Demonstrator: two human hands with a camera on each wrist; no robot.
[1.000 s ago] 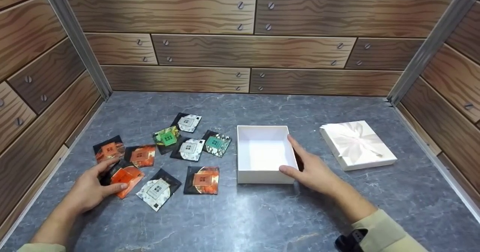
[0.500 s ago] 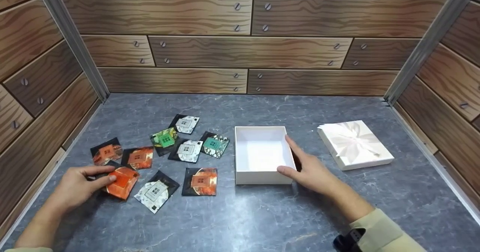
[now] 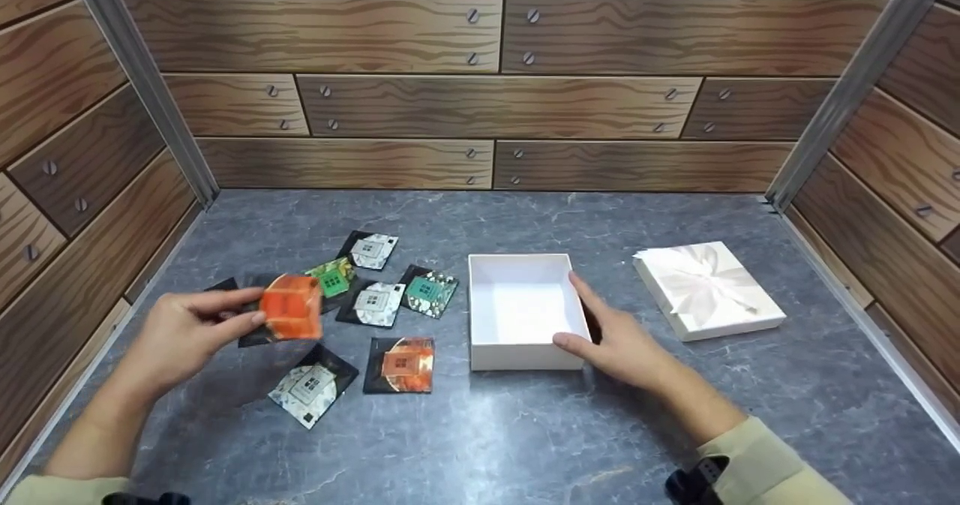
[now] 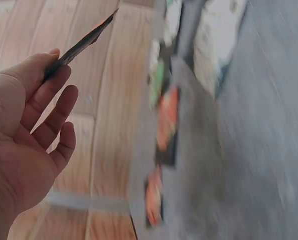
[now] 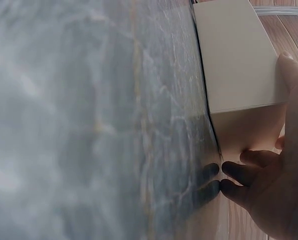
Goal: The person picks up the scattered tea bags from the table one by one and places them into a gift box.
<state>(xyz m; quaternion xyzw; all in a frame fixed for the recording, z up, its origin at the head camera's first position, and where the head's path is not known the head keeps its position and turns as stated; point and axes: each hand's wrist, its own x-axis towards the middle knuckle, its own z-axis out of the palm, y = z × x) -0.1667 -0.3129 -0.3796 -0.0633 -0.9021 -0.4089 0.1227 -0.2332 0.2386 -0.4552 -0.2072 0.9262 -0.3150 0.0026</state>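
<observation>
In the head view my left hand (image 3: 176, 340) pinches an orange-and-black sachet (image 3: 292, 307) between thumb and fingers, lifted off the table. The left wrist view shows this sachet (image 4: 84, 42) edge-on, the other fingers loosely bent below it. My right hand (image 3: 626, 346) holds the open white box (image 3: 525, 356) at its right side, thumb over the near corner and fingers along the side wall. In the right wrist view, fingers of the right hand (image 5: 268, 190) touch the box's side (image 5: 248, 125) low down. Nothing lies inside the box.
Several sachets lie left of the box: white ones (image 3: 313, 385), an orange one (image 3: 399, 365), a green one (image 3: 331, 278) and a teal one (image 3: 430, 290). Others are partly hidden behind my left hand. A white lid with a ribbon bow (image 3: 709, 287) lies right. Wood-patterned walls (image 3: 480, 100) enclose the table.
My left hand has picked up the orange sachet from the left group, raising it and moving it rightward. The right hand stays at the box; the view has shifted slightly.
</observation>
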